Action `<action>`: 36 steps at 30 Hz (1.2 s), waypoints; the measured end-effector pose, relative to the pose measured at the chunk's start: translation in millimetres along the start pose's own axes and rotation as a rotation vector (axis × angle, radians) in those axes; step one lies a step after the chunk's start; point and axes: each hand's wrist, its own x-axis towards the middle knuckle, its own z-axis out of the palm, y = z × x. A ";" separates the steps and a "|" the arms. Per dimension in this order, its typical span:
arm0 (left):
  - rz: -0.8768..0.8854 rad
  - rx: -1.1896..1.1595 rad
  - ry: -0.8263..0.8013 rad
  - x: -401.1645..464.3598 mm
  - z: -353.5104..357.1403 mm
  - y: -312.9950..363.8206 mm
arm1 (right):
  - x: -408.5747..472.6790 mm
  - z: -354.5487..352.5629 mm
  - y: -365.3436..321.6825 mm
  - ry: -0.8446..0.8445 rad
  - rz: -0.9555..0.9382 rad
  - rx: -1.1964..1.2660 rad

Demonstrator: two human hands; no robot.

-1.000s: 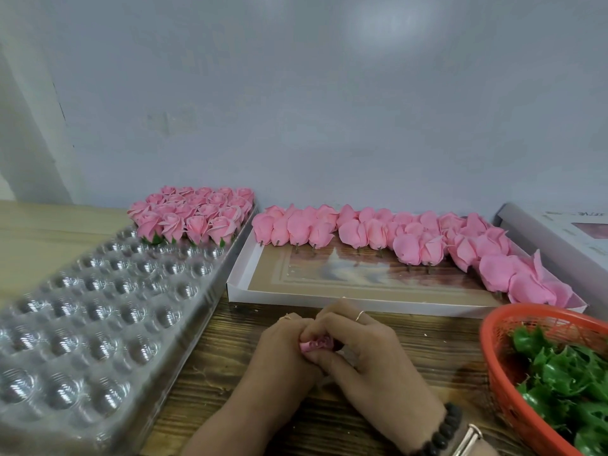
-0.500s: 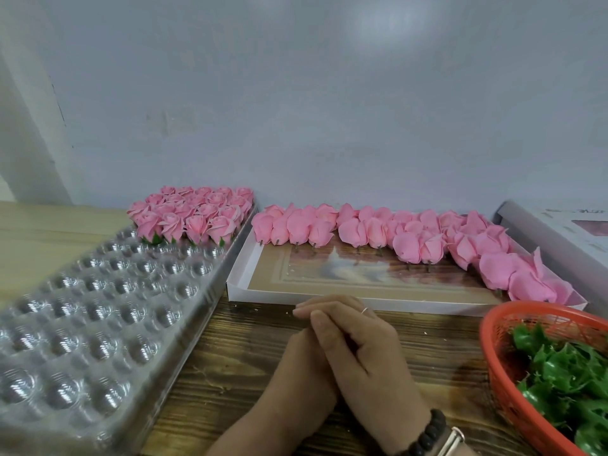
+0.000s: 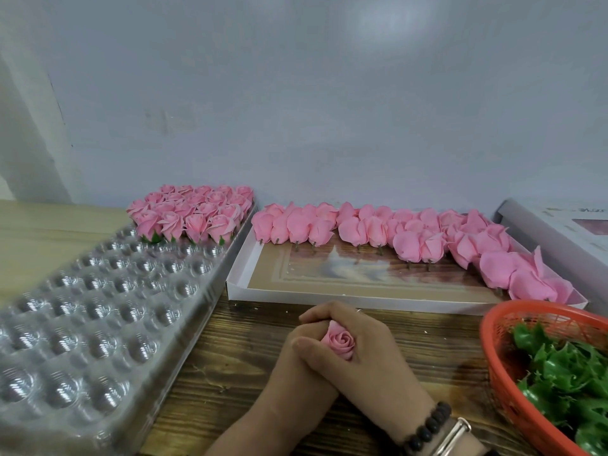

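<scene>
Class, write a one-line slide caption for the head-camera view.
Left hand and right hand clasp a pink rose bud at the wooden table, beside a clear blister tray.

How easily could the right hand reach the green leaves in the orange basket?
Probably yes: the orange basket stands open beside the right hand, nothing between; but it and the left hand grip the pink rose.
</scene>
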 end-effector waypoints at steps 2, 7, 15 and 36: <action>0.009 0.002 0.021 -0.3 -0.6 0.9 | 0.8 -1.3 1.0 -0.039 0.018 0.042; 0.098 -0.008 0.030 -0.2 0.4 5.4 | 1.6 -4.9 5.7 -0.109 0.050 0.055; 0.008 0.060 0.143 1.9 -4.0 -4.3 | -0.9 -2.5 -0.9 0.209 -0.153 0.161; 0.066 -0.077 0.134 -2.6 6.5 -1.2 | 0.3 -3.7 -2.6 -0.026 -0.027 -0.099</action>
